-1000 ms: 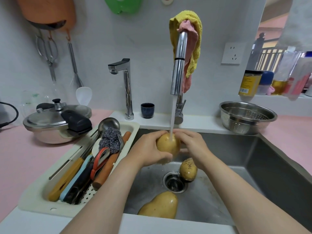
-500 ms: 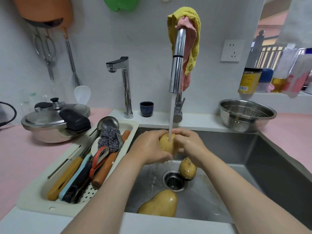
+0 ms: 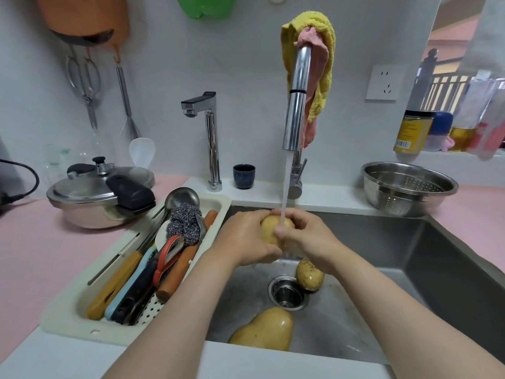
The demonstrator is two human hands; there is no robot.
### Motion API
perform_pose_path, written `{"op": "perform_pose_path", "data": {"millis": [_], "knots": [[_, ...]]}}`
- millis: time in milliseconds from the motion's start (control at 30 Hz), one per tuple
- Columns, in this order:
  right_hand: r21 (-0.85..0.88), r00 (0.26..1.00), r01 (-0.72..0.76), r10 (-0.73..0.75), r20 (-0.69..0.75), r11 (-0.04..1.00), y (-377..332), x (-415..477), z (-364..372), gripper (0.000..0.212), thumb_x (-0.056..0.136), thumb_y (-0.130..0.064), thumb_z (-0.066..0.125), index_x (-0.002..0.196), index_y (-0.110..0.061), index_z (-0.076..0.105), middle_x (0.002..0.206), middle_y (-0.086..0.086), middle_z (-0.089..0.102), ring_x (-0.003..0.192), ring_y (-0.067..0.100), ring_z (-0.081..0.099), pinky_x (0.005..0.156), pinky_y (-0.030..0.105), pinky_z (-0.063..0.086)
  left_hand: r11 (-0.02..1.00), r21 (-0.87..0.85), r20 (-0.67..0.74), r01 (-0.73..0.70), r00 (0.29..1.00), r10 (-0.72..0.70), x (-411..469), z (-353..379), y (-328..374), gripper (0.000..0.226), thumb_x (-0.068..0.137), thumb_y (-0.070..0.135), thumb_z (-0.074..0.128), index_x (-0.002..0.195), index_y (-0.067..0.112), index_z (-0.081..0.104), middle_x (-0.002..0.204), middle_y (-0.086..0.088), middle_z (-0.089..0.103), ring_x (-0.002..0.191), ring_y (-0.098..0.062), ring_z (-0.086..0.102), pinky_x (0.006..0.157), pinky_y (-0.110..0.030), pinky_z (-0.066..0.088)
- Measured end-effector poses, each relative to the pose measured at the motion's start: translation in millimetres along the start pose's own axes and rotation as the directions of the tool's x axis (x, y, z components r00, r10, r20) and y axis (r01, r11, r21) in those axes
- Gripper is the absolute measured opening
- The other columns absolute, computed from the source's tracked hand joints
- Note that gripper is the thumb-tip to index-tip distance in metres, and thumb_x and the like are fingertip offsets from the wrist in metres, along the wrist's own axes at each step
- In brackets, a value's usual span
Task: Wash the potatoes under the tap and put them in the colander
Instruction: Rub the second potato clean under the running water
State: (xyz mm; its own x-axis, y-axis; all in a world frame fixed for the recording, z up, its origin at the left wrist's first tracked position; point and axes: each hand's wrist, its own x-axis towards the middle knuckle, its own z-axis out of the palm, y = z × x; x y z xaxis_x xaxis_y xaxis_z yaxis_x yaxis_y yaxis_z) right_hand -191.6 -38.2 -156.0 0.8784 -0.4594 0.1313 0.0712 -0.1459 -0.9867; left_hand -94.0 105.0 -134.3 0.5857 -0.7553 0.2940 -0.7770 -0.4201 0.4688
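A yellow potato (image 3: 269,228) is under the running stream from the tall chrome tap (image 3: 296,105). My left hand (image 3: 246,239) grips it from the left, and my right hand (image 3: 308,236) grips it from the right with the thumb across its front. Water hits the potato between my hands. A small speckled potato (image 3: 310,274) lies by the drain (image 3: 287,292). A large wet potato (image 3: 263,330) lies at the sink's near edge. The steel colander (image 3: 408,188) stands empty on the counter at the back right of the sink.
A cream drainer tray (image 3: 210,199) with utensils and a steel scourer spans the sink's left side. A pressure cooker (image 3: 101,195) sits on the pink counter at left. A second tap (image 3: 211,138) and a dark cup (image 3: 244,176) stand behind the sink. Bottles line the right ledge.
Both hands have kept hold of the potato under the stream, and my right thumb has slid across its front. The two potatoes in the sink have not moved.
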Motion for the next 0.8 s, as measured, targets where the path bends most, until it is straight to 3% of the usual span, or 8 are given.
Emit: {"op": "perform_pose_path", "data": {"millis": [167, 267, 367, 467, 567, 667, 800], "knots": [[-0.029, 0.967, 0.050, -0.055, -0.248, 0.998, -2, 2, 18, 0.014, 0.082, -0.023, 0.086, 0.091, -0.017, 0.077, 0.091, 0.001, 0.077, 0.086, 0.015, 0.072, 0.072, 0.029, 0.061, 0.999, 0.034, 0.015, -0.015, 1.000, 0.015, 1, 3, 4, 0.068, 0.061, 0.042, 0.083, 0.126, 0.038, 0.065, 0.105, 0.010, 0.074, 0.094, -0.014, 0.066, 0.074, -0.027, 0.051], [-0.046, 0.989, 0.030, -0.036, -0.142, 0.999, -2, 2, 12, 0.011, 0.087, -0.020, 0.081, 0.098, -0.019, 0.078, 0.096, 0.003, 0.076, 0.088, 0.016, 0.070, 0.070, 0.030, 0.060, 0.999, 0.036, 0.006, 0.011, 1.000, -0.011, 0, 3, 0, 0.075, 0.059, 0.047, 0.085, 0.130, 0.037, 0.064, 0.111, 0.009, 0.074, 0.098, -0.014, 0.066, 0.080, -0.029, 0.053], [0.018, 1.000, -0.028, 0.028, -0.002, 0.999, 1, 1, -1, 0.023, 0.091, -0.008, 0.072, 0.107, -0.023, 0.078, 0.103, 0.002, 0.075, 0.091, 0.019, 0.070, 0.071, 0.031, 0.059, 0.999, 0.049, 0.032, 0.020, 0.999, -0.022, 0, 3, 1, 0.083, 0.055, 0.052, 0.083, 0.134, 0.038, 0.061, 0.110, 0.010, 0.073, 0.097, -0.013, 0.065, 0.081, -0.031, 0.057], [0.047, 0.999, -0.036, 0.036, -0.004, 0.998, 3, 1, -3, 0.027, 0.093, -0.006, 0.067, 0.109, -0.023, 0.079, 0.106, 0.004, 0.076, 0.096, 0.024, 0.069, 0.080, 0.046, 0.062, 0.999, 0.053, 0.041, 0.000, 0.999, -0.002, 0, 3, 3, 0.089, 0.051, 0.055, 0.082, 0.136, 0.041, 0.059, 0.109, 0.012, 0.073, 0.098, -0.013, 0.066, 0.082, -0.034, 0.058], [0.059, 0.998, -0.042, 0.044, -0.035, 0.997, 4, 2, -2, 0.027, 0.091, -0.004, 0.068, 0.108, -0.021, 0.080, 0.109, 0.008, 0.076, 0.101, 0.029, 0.069, 0.093, 0.060, 0.057, 0.998, 0.057, 0.041, -0.004, 0.999, 0.001, 0, 3, 2, 0.088, 0.053, 0.052, 0.084, 0.136, 0.041, 0.059, 0.110, 0.012, 0.073, 0.097, -0.012, 0.065, 0.081, -0.032, 0.057], [0.036, 0.999, -0.047, 0.048, -0.020, 0.998, 5, 3, -1, 0.032, 0.091, -0.002, 0.066, 0.108, -0.024, 0.080, 0.115, 0.012, 0.076, 0.108, 0.035, 0.070, 0.096, 0.061, 0.056, 0.998, 0.056, 0.028, -0.002, 1.000, 0.001, -1, 0, 0, 0.089, 0.054, 0.052, 0.085, 0.138, 0.041, 0.058, 0.116, 0.011, 0.073, 0.103, -0.013, 0.065, 0.084, -0.032, 0.055], [0.047, 0.998, -0.041, 0.043, -0.043, 0.998, 3, 3, 1, 0.025, 0.090, -0.004, 0.072, 0.104, -0.023, 0.081, 0.107, 0.007, 0.077, 0.105, 0.031, 0.069, 0.090, 0.054, 0.059, 0.999, 0.053, 0.037, -0.002, 0.999, 0.000, -1, 0, 0, 0.085, 0.054, 0.047, 0.086, 0.135, 0.043, 0.060, 0.110, 0.011, 0.073, 0.095, -0.012, 0.064, 0.076, -0.027, 0.052]]}}
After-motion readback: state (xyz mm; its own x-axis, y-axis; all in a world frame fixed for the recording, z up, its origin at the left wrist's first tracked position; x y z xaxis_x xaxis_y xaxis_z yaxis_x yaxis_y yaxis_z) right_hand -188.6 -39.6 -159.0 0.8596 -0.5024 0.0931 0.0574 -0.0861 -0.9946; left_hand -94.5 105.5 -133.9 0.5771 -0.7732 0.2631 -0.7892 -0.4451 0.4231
